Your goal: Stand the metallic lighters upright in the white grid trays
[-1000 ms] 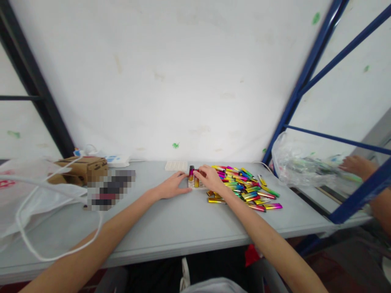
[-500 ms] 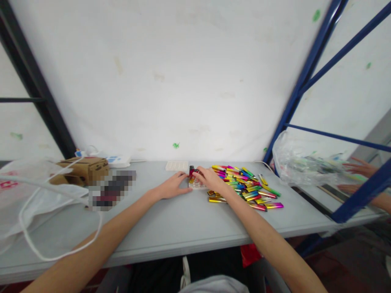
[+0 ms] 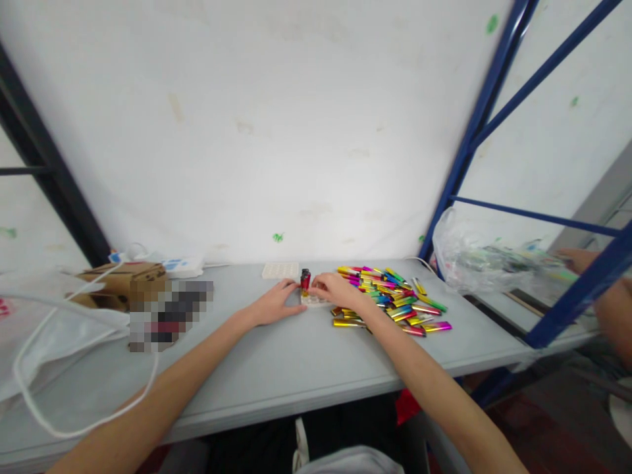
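A small pale tray with round holes lies on the table between my hands. One dark-topped red and gold lighter stands upright at its left end. My left hand rests at that end, thumb and fingers apart, fingertips close to the lighter. Over the tray, just right of the lighter, my right hand has its fingers curled together; whatever they hold, if anything, is hidden. A heap of shiny multicoloured lighters spreads to the right of my right hand, partly behind its wrist.
Another pale tray lies near the wall. Cardboard boxes, a white cable and plastic bags are at left. A blue metal frame rises at right, beside a clear bag. Another person's arm shows beyond it.
My right hand's fingers have shifted off the upright lighter, which now shows more fully. My left hand stays by the tray. The whole view has shifted slightly.
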{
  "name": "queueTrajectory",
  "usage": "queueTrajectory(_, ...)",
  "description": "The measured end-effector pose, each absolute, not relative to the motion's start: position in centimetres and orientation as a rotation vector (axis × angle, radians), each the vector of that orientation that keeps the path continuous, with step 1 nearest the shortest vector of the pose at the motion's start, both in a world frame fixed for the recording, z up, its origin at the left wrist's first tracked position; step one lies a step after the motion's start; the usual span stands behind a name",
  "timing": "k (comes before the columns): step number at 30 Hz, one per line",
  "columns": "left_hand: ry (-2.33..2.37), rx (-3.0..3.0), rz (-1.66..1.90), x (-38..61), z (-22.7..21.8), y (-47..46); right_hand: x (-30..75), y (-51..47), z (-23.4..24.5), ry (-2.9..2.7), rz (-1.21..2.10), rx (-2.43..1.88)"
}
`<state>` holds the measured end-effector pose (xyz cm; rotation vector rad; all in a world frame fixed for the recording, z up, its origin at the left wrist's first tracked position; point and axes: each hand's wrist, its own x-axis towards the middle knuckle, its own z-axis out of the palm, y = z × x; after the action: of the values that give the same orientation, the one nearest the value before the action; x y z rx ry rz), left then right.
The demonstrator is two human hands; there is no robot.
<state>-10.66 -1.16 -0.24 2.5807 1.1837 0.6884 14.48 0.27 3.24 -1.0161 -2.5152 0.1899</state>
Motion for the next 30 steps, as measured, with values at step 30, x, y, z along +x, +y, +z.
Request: queueTrajectory(30, 1.204, 2.590, 0.673, -10.8, -0.6, -0.8, 17.8, 3.3, 3.1, -1.709, 0.644, -1.014)
